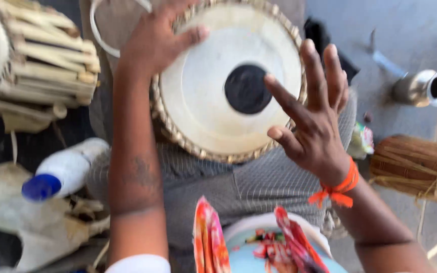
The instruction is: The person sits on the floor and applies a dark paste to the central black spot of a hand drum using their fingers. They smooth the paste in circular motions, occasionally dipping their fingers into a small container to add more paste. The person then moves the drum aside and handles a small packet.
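Observation:
A round hand drum (203,96) with a pale skin head, a black centre spot (247,89) and a braided rim rests on my lap. My left hand (155,40) grips its upper left rim, thumb lying on the skin. My right hand (312,114) hovers over the right edge of the head with fingers spread, the index finger pointing toward the black spot. An orange thread band (341,188) circles my right wrist.
Another drum (36,60) with wooden pegs and straps lies at upper left. A white bottle with a blue cap (64,169) lies by my left forearm. A brown drum body (413,164) and a metal cup (426,88) sit at right. Pale cloth scraps (36,227) lie at lower left.

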